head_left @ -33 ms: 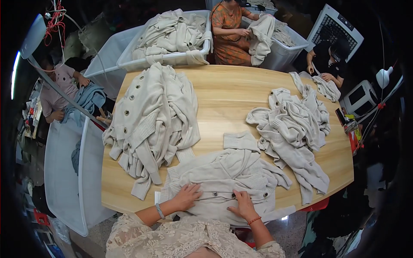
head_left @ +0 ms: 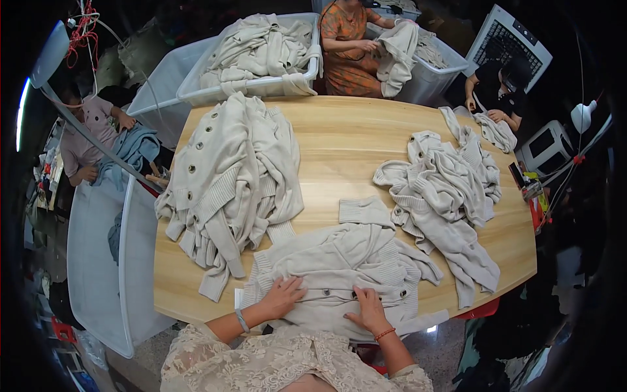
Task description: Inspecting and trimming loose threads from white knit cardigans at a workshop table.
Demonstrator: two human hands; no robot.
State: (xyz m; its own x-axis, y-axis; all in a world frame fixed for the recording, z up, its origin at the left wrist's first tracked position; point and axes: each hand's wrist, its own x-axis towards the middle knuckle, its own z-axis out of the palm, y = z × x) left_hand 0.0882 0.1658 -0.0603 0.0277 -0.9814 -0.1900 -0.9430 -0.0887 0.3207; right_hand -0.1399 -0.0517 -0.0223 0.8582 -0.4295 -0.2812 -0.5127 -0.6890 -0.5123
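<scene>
A beige knit cardigan with dark buttons and ribbed edges lies spread before me at the table's near edge. My left hand rests flat on its left part, fingers stretched out and touching the knit. On the button band, my right hand lies with its thumb apart from the fingers. Its fingertips touch the band beside a dark button, which they partly cover. Another button shows to the right of that hand.
A heap of beige cardigans lies on the table's left, another knit heap on its right. Plastic bins stand beyond and left. Co-workers handle garments at the far side, left and right. A lamp arm reaches in from the left.
</scene>
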